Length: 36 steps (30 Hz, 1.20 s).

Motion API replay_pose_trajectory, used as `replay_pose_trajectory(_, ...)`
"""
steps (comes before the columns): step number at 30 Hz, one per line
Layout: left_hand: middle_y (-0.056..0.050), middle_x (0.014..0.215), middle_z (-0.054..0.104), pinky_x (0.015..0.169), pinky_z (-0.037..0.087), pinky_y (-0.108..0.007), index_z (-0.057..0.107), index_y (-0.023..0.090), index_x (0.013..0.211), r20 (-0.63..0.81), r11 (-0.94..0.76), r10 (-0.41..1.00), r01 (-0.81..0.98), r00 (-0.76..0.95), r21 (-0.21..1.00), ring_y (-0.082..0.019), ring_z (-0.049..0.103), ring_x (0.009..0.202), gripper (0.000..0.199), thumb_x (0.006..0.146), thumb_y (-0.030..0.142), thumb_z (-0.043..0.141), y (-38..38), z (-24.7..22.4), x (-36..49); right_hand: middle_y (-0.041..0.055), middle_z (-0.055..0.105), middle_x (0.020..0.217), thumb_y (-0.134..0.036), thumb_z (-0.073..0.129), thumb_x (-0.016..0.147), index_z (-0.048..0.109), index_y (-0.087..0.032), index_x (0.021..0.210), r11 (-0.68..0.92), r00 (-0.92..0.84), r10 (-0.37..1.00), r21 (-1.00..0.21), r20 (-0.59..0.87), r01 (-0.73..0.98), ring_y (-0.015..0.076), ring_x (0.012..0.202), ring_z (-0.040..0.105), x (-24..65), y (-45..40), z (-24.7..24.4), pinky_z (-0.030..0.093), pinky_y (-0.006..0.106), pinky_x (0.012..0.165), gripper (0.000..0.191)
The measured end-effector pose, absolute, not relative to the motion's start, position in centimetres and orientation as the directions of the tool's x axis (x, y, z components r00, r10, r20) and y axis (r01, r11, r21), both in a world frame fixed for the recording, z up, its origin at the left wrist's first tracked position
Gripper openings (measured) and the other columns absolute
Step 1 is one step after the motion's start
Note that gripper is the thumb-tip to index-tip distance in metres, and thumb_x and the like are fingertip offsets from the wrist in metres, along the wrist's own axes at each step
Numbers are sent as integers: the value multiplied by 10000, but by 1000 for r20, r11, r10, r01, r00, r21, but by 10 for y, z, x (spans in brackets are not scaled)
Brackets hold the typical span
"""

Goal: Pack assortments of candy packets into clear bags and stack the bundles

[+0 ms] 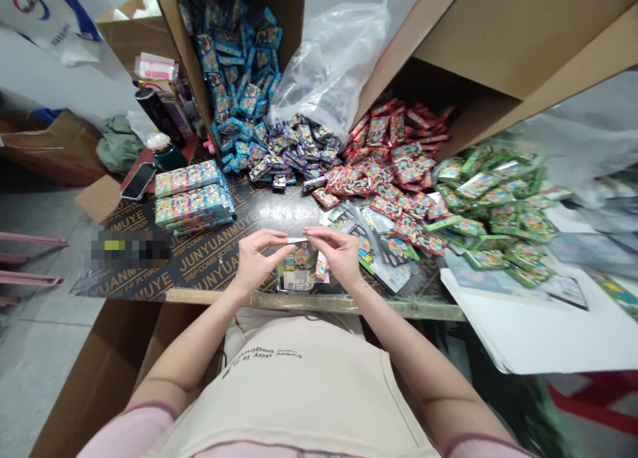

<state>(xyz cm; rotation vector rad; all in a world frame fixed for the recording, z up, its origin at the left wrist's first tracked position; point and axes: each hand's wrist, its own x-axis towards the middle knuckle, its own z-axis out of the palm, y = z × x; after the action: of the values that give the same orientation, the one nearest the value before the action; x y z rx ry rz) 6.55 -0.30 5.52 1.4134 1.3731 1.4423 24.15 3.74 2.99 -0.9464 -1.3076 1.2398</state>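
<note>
Left hand (259, 262) and right hand (333, 252), both bare and raised just above the work surface, each in a narrow pinch, with the fingertips (285, 240) of the two hands closing on a thin white paper strip (296, 239) held level between them. Directly below the strip and between the hands, a small glossy rectangular foil packet (298, 266), printed in yellow, green and dark tones, with a pale panel low on its face, its upper part partly hidden behind the fingers. Just beside it, toward the right hand, a small red-patterned packet (321, 268). Beneath both hands, a dark plywood board (209, 262) with repeated gold lettering. Left of the left hand, a tidy stack of flat multicoloured packets (193, 197). Close beside the right hand, loose flat printed packets (369, 245). Farther beyond that hand, a heap of shiny red foil packets (383, 172), and to its right, a heap of bright green foil packets (493, 212). Straight ahead of both hands, a pile of purple foil packets (294, 149), with blue foil packets (239, 79) in an open brown cardboard box (284, 6) beyond.
</note>
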Motion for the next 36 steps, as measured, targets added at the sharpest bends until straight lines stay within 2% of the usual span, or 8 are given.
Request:
replay_pose_trajectory(3,-56,751,747,699,556,-301,756,176,716,143,-116,976,166,-162,979,-173,690,706,131,668,293,793,0,58,60,33,775,898,-304,731,762,789,-251,815,208,-188,959,-977,213,-43,207,893,711,250,35,34,542,359,854,95)
replay_pose_trajectory(9,-43,716,733,631,553,-269,758,148,770,-54,59,997,87,-60,994,-158,676,640,246,588,293,837,10,66,53,14,731,683,-379,779,713,772,-194,813,39,-251,967,-998,48,-41,141,573,647,250,37,49,527,267,577,210)
replay_pose_trajectory(16,-49,737,716,623,533,-247,736,163,709,296,-286,955,377,35,881,-147,671,688,45,732,173,698,3,69,55,13,720,657,-336,737,766,746,-180,764,163,-316,939,-985,137,56,126,546,635,253,38,54,517,238,534,156)
replay_pose_trajectory(21,-96,882,741,712,558,-287,728,161,788,567,-570,799,550,199,610,-166,698,781,54,800,198,690,-8,58,55,72,769,960,-281,660,851,756,-211,867,530,-365,814,-835,452,149,200,885,730,267,30,37,590,348,818,120)
replay_pose_trajectory(25,-97,935,753,729,568,-263,722,171,852,618,-645,745,507,252,571,-157,716,819,61,840,204,672,-11,47,59,81,766,994,-210,631,869,749,-216,894,663,-379,727,-730,573,167,190,925,729,274,23,29,591,339,834,121)
replay_pose_trajectory(29,-57,847,760,698,564,-248,731,189,776,593,-573,796,470,122,672,-148,718,756,58,819,198,692,-9,55,56,76,726,1139,-351,619,891,735,-240,1022,487,-339,838,-866,428,112,210,1058,686,280,31,37,537,374,942,208)
replay_pose_trajectory(32,-42,831,754,764,569,-297,733,193,769,532,-401,819,447,-216,799,-170,716,798,42,770,234,735,-5,63,37,69,681,1223,-439,558,914,667,-256,1177,350,-121,934,-929,336,117,204,1059,668,284,50,30,526,375,922,339)
replay_pose_trajectory(36,-49,848,734,799,567,-342,712,149,836,399,-171,677,395,-618,903,-180,699,776,215,709,315,762,-7,45,-8,89,711,1107,-355,624,855,708,-204,1042,324,-164,946,-844,280,428,237,1047,637,283,73,-11,488,412,932,254)
